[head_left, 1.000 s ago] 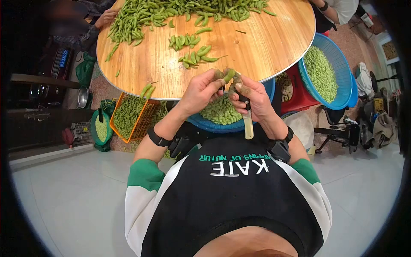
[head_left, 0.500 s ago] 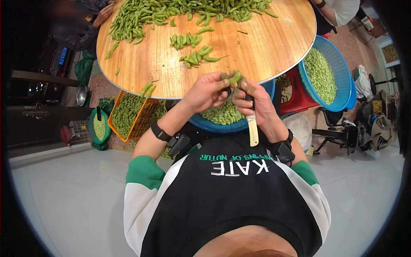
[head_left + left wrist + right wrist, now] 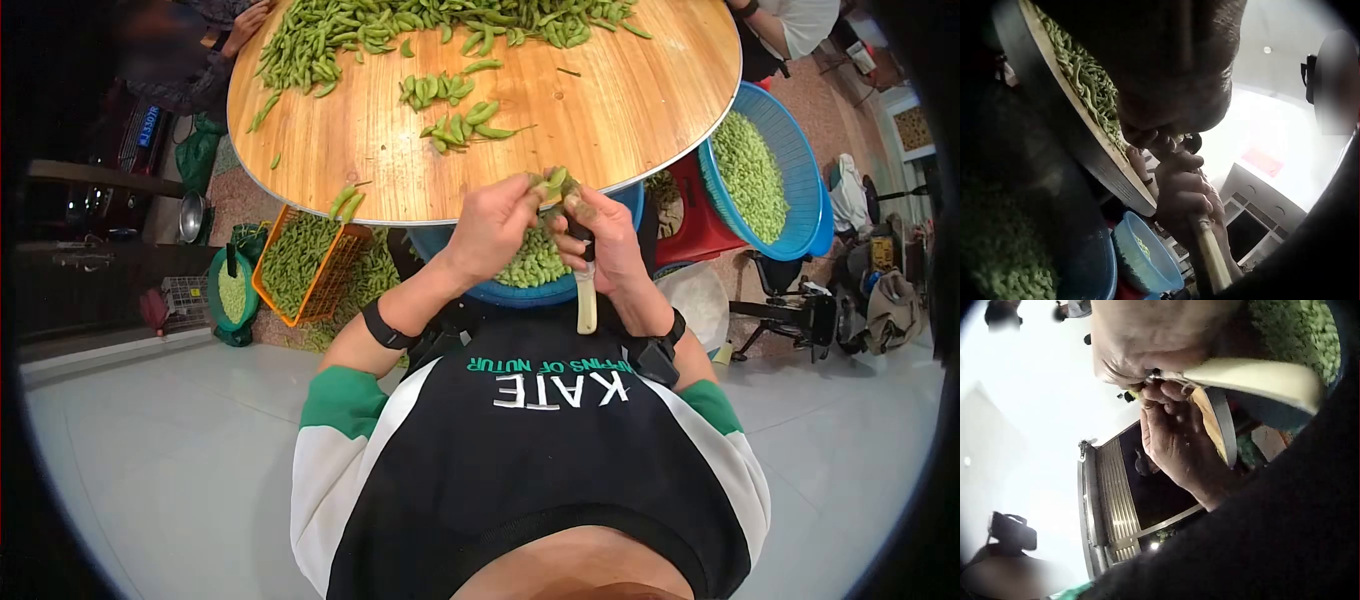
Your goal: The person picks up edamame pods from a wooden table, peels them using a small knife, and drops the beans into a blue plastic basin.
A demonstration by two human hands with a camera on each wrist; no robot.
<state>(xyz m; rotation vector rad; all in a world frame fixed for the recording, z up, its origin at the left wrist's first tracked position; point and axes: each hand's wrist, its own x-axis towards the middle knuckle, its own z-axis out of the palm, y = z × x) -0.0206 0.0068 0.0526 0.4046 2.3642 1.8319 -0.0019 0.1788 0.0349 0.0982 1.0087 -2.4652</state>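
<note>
Over the table's near edge, the left hand (image 3: pixel 495 228) pinches a green soybean pod (image 3: pixel 556 182) between its fingertips. The right hand (image 3: pixel 610 240) meets it there, thumb and fingers right at the pod. Curled in the right hand's fingers is a small knife (image 3: pixel 587 305), its cream handle pointing down toward the person's chest; the fingers hide its blade. The right wrist view shows the handle (image 3: pixel 1260 378) large in front, with the left hand (image 3: pixel 1175 440) close beyond. Below both hands sits a blue basin (image 3: pixel 500 298) of shelled green beans (image 3: pixel 530 265), partly covered by them.
The round wooden table (image 3: pixel 600 110) bears a large heap of pods (image 3: pixel 340 40) and smaller clusters (image 3: pixel 465 125). An orange crate (image 3: pixel 325 275) of pods stands left. A blue basket (image 3: pixel 800 190) of shelled beans stands right by a red stool (image 3: pixel 690 215). Other people sit across.
The left hand has turned with its back more upward, and its fingertips now cover more of the pod. The knife handle first swung right and down, then back slightly left.
</note>
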